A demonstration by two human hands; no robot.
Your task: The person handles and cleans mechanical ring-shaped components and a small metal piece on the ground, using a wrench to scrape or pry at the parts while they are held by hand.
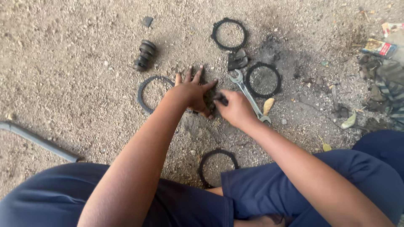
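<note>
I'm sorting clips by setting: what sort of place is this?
Probably an outdoor, roadside-style repair spot. The person works on bare gravelly ground, with dark ring-shaped plates laid out, a wrench and a ribbed metal part beside them.

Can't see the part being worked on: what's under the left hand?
A dark, greasy part shows past the left hand, on the gravel ground. The palm covers the rest; its shape cannot be told.

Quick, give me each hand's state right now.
Left hand: open, fingers spread, pressed down on a dark part on the ground.
Right hand: closed on a small dark tool.
</note>
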